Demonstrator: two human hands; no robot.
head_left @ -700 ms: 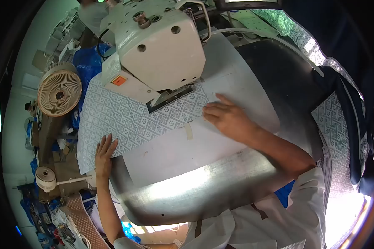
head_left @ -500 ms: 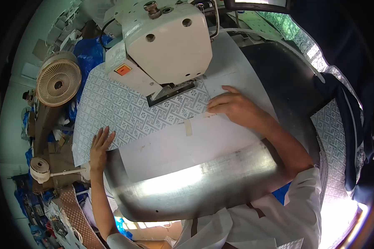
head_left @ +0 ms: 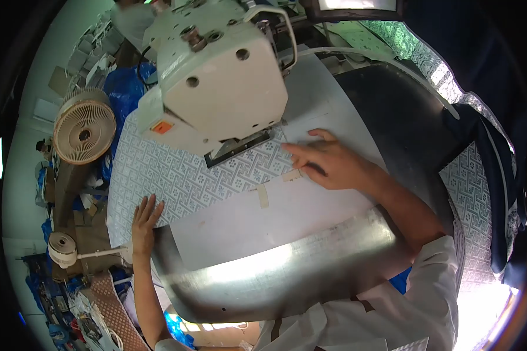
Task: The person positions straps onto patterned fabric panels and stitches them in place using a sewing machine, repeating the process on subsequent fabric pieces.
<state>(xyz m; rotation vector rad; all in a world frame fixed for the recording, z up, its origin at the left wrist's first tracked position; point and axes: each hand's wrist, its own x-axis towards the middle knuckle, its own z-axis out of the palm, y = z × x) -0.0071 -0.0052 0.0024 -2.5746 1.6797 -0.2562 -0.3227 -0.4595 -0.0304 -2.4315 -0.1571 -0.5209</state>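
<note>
A: The right hand [head_left: 329, 161] has edged toward the machine [head_left: 228, 88] since the earlier frame, baring more of the right-hand 1 of 2 tape strips [head_left: 291, 175].

B: Any containers?

A: 1 blue bag [head_left: 125, 88] behind the larger of 2 fans [head_left: 84, 138]; what it holds, I can't tell.

B: And the other counts?

A: 1 black clamp [head_left: 240, 151] under the machine, 1 metal plate [head_left: 287, 269] on the near side.

B: Where's the cloth [head_left: 181, 175]?

A: Between the 2 hands and under the clamp, with a white sheet [head_left: 234, 234] along its near edge. The left hand [head_left: 143, 227] rests at its lower-left edge; the right is at its right edge, near the strips.

B: Fingers?

A: Left: laid flat, slightly spread. Right: bent, forefinger toward the clamp, thumb close by; I can't tell whether they pinch anything.
</note>
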